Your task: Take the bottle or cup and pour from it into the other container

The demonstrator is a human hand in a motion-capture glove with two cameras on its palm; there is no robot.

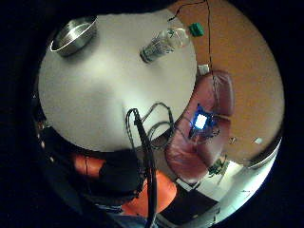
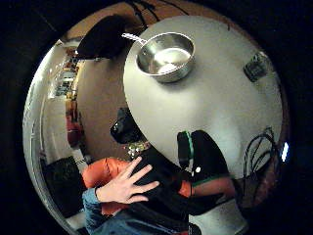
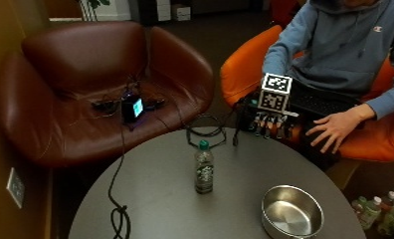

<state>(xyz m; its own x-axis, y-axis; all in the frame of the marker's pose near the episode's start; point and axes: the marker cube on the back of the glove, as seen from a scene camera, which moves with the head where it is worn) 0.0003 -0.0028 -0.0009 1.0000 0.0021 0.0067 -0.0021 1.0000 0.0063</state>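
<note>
In the outside view a clear bottle (image 3: pixel 204 173) with a green cap and a dark label stands upright near the middle of the round grey table (image 3: pixel 157 199). A steel bowl (image 3: pixel 292 212) with nothing in it sits at the table's near right edge. My gloved right hand (image 3: pixel 271 123) hovers at the far edge of the table, beyond the bottle and apart from it, with relaxed fingers pointing down and nothing in them. From the little finger side palm view the bottle (image 1: pixel 164 43) and the bowl (image 1: pixel 73 35) show far off on the table; the thumb side palm view shows the bowl (image 2: pixel 165 56).
The person's bare left hand (image 3: pixel 336 130) rests on their lap in an orange chair (image 3: pixel 246 67). A brown leather armchair (image 3: pixel 84 74) holds a small lit device (image 3: pixel 132 107). A black cable (image 3: pixel 117 214) runs over the table's left side. Several bottles (image 3: pixel 382 209) stand on the floor.
</note>
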